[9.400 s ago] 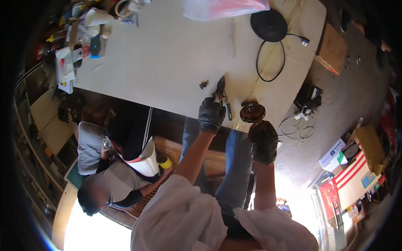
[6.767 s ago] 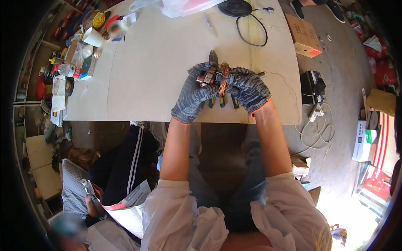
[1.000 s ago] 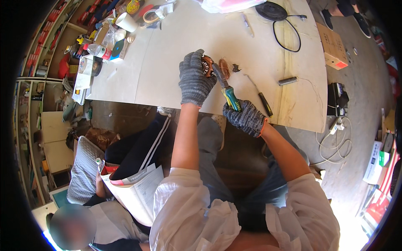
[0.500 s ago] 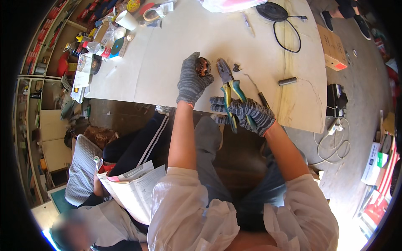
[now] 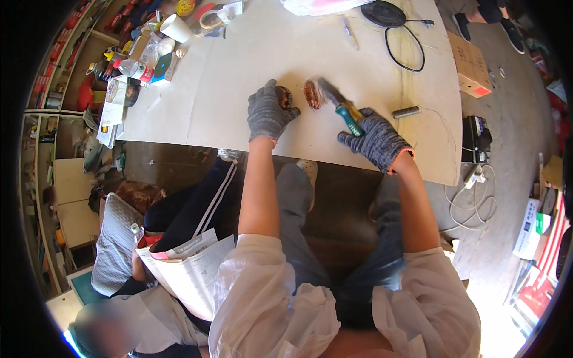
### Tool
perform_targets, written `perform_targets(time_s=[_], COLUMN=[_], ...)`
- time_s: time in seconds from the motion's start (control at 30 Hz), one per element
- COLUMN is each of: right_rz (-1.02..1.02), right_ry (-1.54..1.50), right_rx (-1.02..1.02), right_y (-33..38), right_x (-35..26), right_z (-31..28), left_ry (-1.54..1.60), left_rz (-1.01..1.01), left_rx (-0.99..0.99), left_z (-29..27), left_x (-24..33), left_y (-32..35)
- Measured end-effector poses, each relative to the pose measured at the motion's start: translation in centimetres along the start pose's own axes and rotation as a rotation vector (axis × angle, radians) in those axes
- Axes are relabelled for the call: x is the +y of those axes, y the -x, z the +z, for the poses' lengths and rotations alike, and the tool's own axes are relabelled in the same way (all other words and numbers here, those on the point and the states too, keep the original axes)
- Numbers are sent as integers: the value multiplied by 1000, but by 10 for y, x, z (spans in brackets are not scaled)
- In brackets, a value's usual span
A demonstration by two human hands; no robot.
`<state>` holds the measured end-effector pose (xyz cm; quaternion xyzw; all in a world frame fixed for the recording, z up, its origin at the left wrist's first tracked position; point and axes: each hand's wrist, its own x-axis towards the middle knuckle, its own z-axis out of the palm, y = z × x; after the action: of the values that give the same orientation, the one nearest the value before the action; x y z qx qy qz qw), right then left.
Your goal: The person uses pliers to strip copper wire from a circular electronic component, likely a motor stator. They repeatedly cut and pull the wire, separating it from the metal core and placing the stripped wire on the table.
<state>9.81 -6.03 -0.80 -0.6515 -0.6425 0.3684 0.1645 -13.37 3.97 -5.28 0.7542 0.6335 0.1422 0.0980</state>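
My left hand (image 5: 268,111), in a grey knitted glove, is closed around a small round dark motor part with copper windings (image 5: 286,96), held above the table. My right hand (image 5: 378,138), gloved alike, grips combination pliers (image 5: 347,112) with green and yellow handles. The jaws are blurred by motion and lie at the right side of a loose-looking bundle of copper wire (image 5: 312,94). This bundle is apart from the motor part, to its right. Whether the jaws bite on the wire, I cannot tell.
A dark metal cylinder (image 5: 406,111) with thin wire lies right of my hand. Farther back are a pen (image 5: 349,33) and a black disc with cable (image 5: 382,15). Bottles, a cup (image 5: 176,28) and tape crowd the left. Another person with papers (image 5: 191,268) sits at lower left.
The pliers' handles have come together, and my right hand has shifted right. A copper wire bundle now shows beside the jaws. The dark scrap and the thin hooked tool no longer show.
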Motion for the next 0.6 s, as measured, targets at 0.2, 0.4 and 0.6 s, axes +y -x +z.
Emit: perform_targets(time_s=[0.2, 0.4, 0.6], right_rz=[278, 156, 107], right_ry=[235, 468, 436], right_rx=[315, 417, 607], right_y=[-28, -40, -33], right_x=[34, 48, 33], right_z=[-3, 1, 2], left_ry=[162, 558, 375], left_rz=[-22, -37, -1], left_rx=[-115, -197, -199], left_z=[-13, -5, -33], left_x=[8, -20, -18], left_y=[-3, -3, 6])
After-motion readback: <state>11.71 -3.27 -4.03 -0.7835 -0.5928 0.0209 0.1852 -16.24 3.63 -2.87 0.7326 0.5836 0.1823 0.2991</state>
